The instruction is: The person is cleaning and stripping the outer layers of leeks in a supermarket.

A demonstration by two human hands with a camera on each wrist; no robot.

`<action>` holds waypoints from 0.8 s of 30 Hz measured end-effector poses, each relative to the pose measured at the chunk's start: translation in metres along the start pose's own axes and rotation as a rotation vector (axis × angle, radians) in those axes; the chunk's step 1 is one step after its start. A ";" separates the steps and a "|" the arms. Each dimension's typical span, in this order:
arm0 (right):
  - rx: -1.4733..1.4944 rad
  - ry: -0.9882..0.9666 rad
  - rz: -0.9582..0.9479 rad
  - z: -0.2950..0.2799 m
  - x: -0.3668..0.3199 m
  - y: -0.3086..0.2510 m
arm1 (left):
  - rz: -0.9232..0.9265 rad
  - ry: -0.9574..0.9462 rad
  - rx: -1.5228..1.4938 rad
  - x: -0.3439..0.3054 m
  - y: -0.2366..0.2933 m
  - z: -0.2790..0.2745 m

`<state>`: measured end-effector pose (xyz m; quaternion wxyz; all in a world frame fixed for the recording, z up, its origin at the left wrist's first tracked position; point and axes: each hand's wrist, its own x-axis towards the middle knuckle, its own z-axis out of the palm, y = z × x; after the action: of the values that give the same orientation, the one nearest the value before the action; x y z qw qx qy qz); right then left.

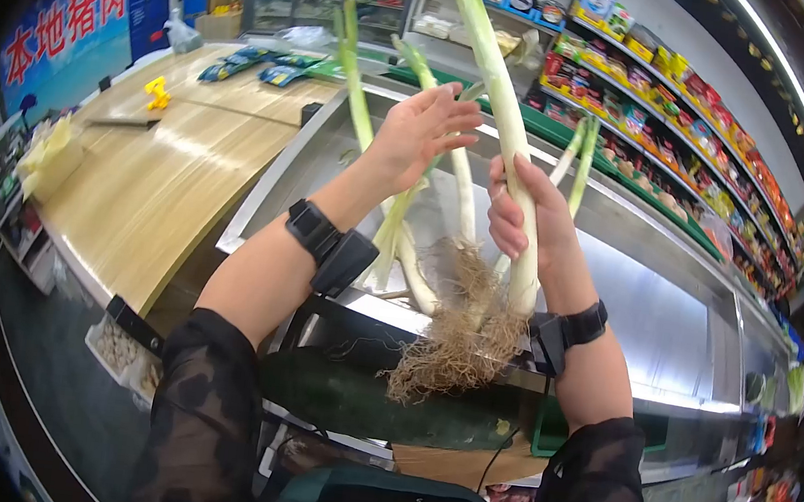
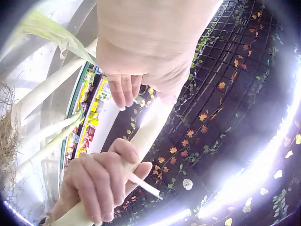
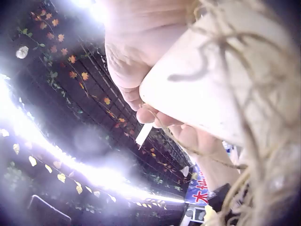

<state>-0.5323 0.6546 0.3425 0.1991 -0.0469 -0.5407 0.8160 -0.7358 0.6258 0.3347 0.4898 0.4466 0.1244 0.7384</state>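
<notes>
My right hand (image 1: 537, 212) grips a long leek (image 1: 504, 94) around its white stalk, with the leek tilted and its bushy roots (image 1: 459, 357) hanging below. In the left wrist view the right hand (image 2: 99, 181) has curled fingers round the stalk (image 2: 153, 125), and a thin white strip (image 2: 146, 186) sticks out beside them. My left hand (image 1: 420, 139) is raised left of the stalk, fingers extended; whether its thumb touches the leek is unclear. Other leeks (image 1: 462, 184) lean behind. The right wrist view shows the stalk (image 3: 202, 80) close up, partly covering the right hand (image 3: 146, 52).
A metal tray counter (image 1: 617, 276) lies beneath the leeks. On the left, a wooden-topped table (image 1: 162, 184) bears a knife (image 1: 119, 122), a yellow object (image 1: 156, 93) and blue packets (image 1: 235, 63). Shelves of packaged goods (image 1: 675, 114) stand at the back right; a white box (image 1: 113, 347) sits low left.
</notes>
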 end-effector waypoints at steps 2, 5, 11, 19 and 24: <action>-0.007 -0.013 0.049 0.002 0.005 0.001 | 0.016 0.008 0.020 0.010 0.009 0.000; -0.061 -0.023 0.137 0.009 0.008 0.008 | 0.069 0.081 0.061 0.014 0.007 -0.011; -0.766 0.256 0.065 0.016 0.010 0.023 | 0.354 0.451 0.481 0.011 0.005 -0.019; -1.005 0.419 -0.047 0.026 0.009 0.015 | 0.373 0.417 0.386 0.007 0.015 -0.014; -0.985 0.421 -0.041 0.023 0.009 0.013 | 0.374 0.383 0.393 0.007 0.016 -0.013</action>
<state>-0.5510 0.6336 0.3420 0.2736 -0.2869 -0.8087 0.4345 -0.7562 0.6273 0.3409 0.2178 0.4007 0.2699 0.8480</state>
